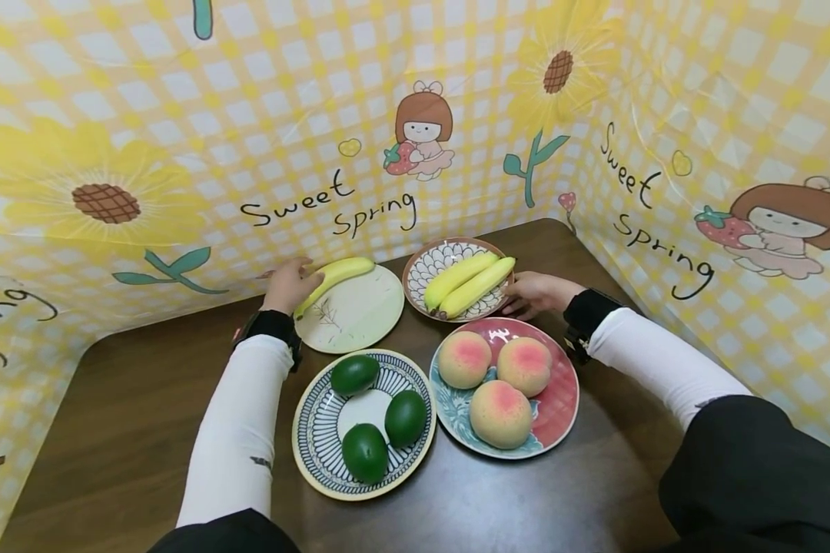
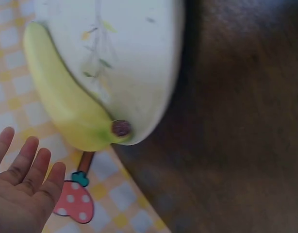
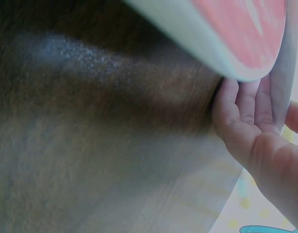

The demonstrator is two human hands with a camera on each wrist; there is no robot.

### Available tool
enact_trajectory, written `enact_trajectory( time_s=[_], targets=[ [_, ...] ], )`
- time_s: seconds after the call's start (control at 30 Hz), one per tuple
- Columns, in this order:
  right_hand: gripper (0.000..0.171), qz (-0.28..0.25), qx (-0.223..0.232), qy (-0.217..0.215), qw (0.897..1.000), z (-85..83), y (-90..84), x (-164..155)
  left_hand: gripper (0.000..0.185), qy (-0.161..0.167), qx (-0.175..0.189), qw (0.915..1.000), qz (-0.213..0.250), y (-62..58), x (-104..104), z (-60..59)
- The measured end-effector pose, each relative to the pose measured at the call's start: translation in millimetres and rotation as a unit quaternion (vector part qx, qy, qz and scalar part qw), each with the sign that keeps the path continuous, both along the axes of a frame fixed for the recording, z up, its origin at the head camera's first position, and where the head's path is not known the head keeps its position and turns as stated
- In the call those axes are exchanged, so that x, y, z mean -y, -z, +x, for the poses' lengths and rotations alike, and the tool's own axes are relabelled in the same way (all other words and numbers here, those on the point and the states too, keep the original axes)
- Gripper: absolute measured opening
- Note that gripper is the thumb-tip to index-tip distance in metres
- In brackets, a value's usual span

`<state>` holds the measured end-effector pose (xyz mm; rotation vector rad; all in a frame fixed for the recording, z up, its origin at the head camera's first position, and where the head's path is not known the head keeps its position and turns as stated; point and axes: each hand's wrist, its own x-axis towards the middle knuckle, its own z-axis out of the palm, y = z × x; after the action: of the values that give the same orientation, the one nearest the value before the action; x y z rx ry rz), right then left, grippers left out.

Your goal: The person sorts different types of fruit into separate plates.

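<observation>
Head view: single yellow banana [image 1: 333,279] lies just beyond open left hand [image 1: 289,285], long axis slanting away rightward; right hand [image 1: 536,293], fingers relaxed, rests farther off.

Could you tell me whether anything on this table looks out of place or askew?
One thing: the single banana lies on the far rim of the pale green plate, its end jutting past the edge beside the left hand, which the wrist view shows open. The other fruit sits well within its plates.
</observation>
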<state>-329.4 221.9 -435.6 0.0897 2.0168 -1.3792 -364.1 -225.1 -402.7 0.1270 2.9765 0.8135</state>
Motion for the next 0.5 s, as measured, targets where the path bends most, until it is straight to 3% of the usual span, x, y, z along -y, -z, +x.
enact_trajectory(
  time_s=[0.5],
  targets=[
    [0.043,-0.006,-0.002,0.001,1.0,-1.4,1.6,-3.6,0.058,0.015,-0.009,0.9983,-0.056,32.4,-1.2,-12.5]
  ],
)
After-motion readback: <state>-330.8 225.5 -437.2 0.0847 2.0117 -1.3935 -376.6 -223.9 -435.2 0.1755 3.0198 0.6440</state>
